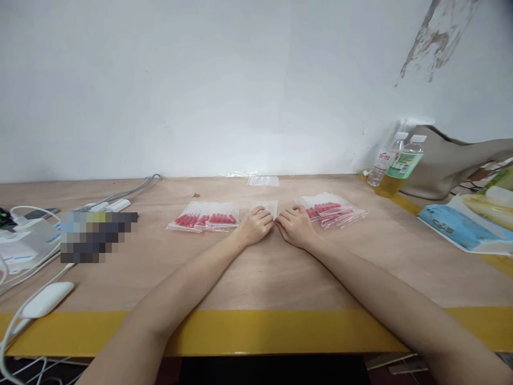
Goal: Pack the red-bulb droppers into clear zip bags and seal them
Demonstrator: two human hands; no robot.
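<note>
Near the middle of the table, my left hand [256,225] lies with its fingers curled over a small clear plastic zip bag [271,205]. Close beside it, my right hand [295,226] is closed too, its thumb and fingertips meeting at the bag's lower right edge. The lower part of the bag is hidden by my hands. To the left lie overlapping zip bags [206,218] holding several red, stick-like pieces. A fanned stack of similar filled bags [329,209] lies just past my right hand.
A flat clear bag [263,181] lies by the wall. Cables, a white power strip [26,240] and a white mouse-like object [48,299] are at left. Bottles [401,166], a grey-brown bag [435,166] and a blue wipes pack [460,227] stand or lie at right.
</note>
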